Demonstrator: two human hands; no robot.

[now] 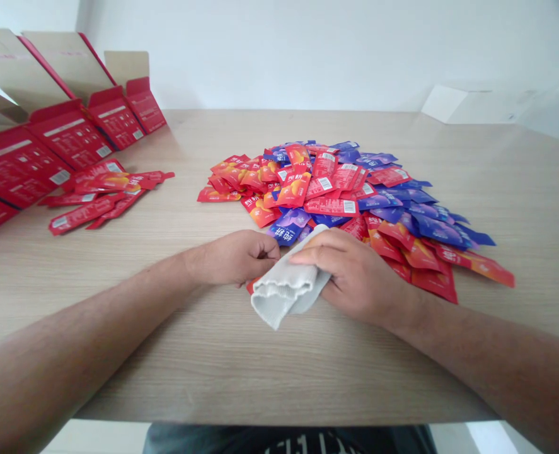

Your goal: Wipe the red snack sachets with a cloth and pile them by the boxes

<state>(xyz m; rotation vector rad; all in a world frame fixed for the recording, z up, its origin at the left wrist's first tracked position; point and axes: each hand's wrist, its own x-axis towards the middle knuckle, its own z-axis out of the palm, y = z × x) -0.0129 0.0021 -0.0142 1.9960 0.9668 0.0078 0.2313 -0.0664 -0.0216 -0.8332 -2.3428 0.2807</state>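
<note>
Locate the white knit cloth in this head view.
In the head view, the white knit cloth lies between the left hand and right hand, just in front of the red and blue sachet pile, on the wooden table.

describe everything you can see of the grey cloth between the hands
This pale grey ribbed knit cloth, possibly a sock, lies bunched and folded, its wavy open edge toward the lower left. The right hand lies over it, the left hand sits against its upper edge, and a red sachet corner shows beneath it.
</note>
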